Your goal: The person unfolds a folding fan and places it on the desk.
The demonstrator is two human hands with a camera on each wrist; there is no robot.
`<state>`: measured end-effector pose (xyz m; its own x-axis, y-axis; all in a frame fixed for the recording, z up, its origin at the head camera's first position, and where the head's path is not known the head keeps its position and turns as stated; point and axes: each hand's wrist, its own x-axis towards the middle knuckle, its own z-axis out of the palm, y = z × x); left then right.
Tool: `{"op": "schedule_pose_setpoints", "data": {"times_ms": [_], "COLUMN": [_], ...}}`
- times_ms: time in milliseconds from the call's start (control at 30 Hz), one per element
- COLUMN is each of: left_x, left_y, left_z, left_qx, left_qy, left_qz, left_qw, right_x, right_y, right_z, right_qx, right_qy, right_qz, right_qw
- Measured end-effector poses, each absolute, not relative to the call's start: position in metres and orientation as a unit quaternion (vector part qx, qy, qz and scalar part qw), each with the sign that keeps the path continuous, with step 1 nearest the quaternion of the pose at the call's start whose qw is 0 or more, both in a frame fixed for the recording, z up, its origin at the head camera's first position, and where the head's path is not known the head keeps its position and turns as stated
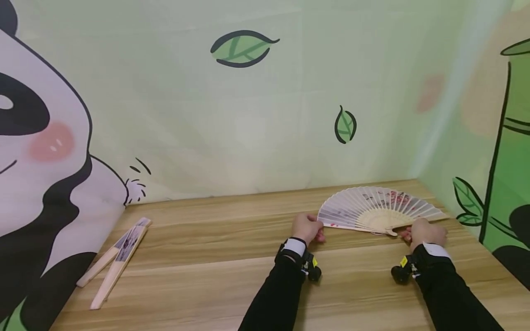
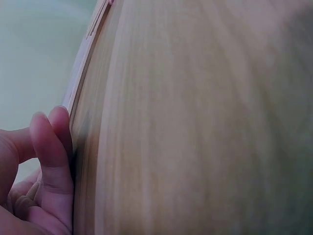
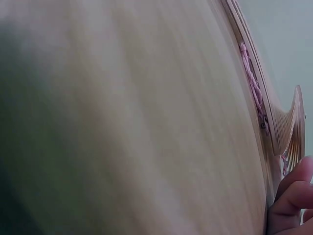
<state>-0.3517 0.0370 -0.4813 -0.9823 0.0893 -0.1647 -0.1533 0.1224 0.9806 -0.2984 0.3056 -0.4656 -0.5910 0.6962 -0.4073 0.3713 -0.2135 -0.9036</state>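
An open paper folding fan (image 1: 378,209) with pale wooden ribs and a pink flower print lies flat on the wooden table (image 1: 207,276), at the back right. My left hand (image 1: 308,228) sits at the fan's left outer stick (image 2: 85,54), its curled fingers (image 2: 51,161) against the end of the stick. At the right side, close to the pivot, my right hand (image 1: 424,232) has curled fingers (image 3: 291,196) on the fan's ribs (image 3: 288,127). A pink cord (image 3: 252,83) hangs by the pivot. Both thumbs are hidden.
Two folded fans (image 1: 120,255) lie side by side at the table's left edge. A panda and bamboo backdrop (image 1: 248,115) walls the table at the back and both sides. Bare wood stretches between the folded fans and my arms.
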Motion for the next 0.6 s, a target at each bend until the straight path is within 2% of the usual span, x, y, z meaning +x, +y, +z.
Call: {"op": "schedule_pose_setpoints", "data": {"times_ms": [233, 400, 600], "left_x": [-0.351, -0.352, -0.356], "left_y": [0.028, 0.032, 0.029], "left_z": [-0.483, -0.473, -0.46], "left_qx": [-0.046, -0.038, -0.01], "left_qy": [0.726, 0.715, 0.748], "left_qz": [0.679, 0.687, 0.649], "left_qw": [0.095, 0.123, 0.139], "right_x": [-0.303, -0.3, -0.296], "right_y": [0.3, 0.309, 0.32], "right_z": [-0.466, -0.443, -0.414], "right_qx": [-0.43, -0.411, -0.364], "right_qy": [-0.599, -0.565, -0.682], "right_qz": [0.669, 0.713, 0.632], "right_qw": [0.091, 0.061, 0.051]}}
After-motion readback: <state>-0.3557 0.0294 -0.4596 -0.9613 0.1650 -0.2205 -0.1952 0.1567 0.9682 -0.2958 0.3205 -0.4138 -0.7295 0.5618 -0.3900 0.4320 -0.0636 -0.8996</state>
